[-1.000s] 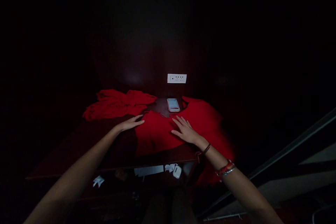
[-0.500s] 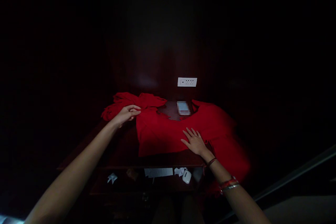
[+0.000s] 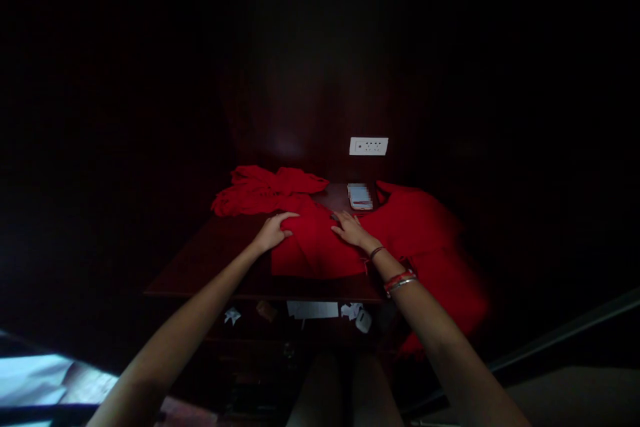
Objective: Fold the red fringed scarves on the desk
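A red cloth (image 3: pixel 320 247) lies spread on a dark wooden table (image 3: pixel 210 260), with its right part hanging off the table's right side. My left hand (image 3: pixel 274 230) rests on the cloth's left edge, fingers curled onto the fabric. My right hand (image 3: pixel 350 229) lies flat on the cloth near its far edge, fingers stretched out. Bracelets circle my right wrist. A second red cloth (image 3: pixel 265 188) sits crumpled at the table's far left. A phone (image 3: pixel 359 196) lies at the back, just beyond my right hand.
A white wall socket (image 3: pixel 369 145) sits on the dark wall behind the table. A shelf under the tabletop holds white papers (image 3: pixel 313 309) and small white items (image 3: pixel 363 320). My knees show below. The room is very dark.
My right hand slid from the cloth's near part up to its far edge. My left hand came back from the crumpled cloth to the spread cloth's left edge. The view shifted.
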Tool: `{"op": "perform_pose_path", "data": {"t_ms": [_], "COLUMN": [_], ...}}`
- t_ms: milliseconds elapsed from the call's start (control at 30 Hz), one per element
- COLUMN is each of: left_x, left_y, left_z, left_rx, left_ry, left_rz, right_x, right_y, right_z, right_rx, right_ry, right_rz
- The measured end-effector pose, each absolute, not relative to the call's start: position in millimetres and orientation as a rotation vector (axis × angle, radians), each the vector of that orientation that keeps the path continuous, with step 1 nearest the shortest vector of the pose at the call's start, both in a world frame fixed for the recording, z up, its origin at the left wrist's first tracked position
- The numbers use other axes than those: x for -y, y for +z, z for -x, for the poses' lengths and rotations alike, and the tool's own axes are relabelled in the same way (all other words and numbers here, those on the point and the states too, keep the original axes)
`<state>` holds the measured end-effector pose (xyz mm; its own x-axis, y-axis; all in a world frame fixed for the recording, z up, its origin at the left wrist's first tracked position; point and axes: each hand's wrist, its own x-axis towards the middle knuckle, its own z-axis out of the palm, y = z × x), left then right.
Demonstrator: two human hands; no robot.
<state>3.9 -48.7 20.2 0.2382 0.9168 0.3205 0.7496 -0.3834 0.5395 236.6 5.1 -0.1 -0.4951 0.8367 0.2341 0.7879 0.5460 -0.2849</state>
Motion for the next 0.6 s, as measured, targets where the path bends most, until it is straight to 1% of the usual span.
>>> {"op": "perform_pose_path", "data": {"t_ms": [67,167,200,233,333,367,433,533,600], "left_x": [56,57,52,44,12,1,-15,-26,-26], "left_y": [35,52,55,57,52,47,36,22,24], "left_z": [-6,0,3,6,1,-7,-27,-53,-53], "left_rx": [-1.413,-1.144,-1.132,-1.192,-1.627,-1.719,-1.75,-1.672,-1.646], "left_ry": [0.886,0.589,0.549,0.584,0.969,1.016,0.912,0.734,0.798], "left_rz": [-2.358,-2.441,-2.413,-2.361,-2.077,-1.988,-1.866,-1.783,-1.779], "right_x": [-16,-21,-20,-17,-5,-2,5,9,9], "right_y": [4,14,16,19,26,27,30,31,29], "right_z": [-234,-244,-249,-256,-273,-276,-280,-281,-284], "right_rx": [2.519,2.58,2.564,2.536,2.478,2.473,2.465,2.475,2.485], "right_ry": [0.302,0.429,0.436,0.427,0.371,0.353,0.314,0.223,0.138], "right_rz": [1.212,1.022,0.987,0.971,0.991,1.001,1.007,1.029,1.085]}}
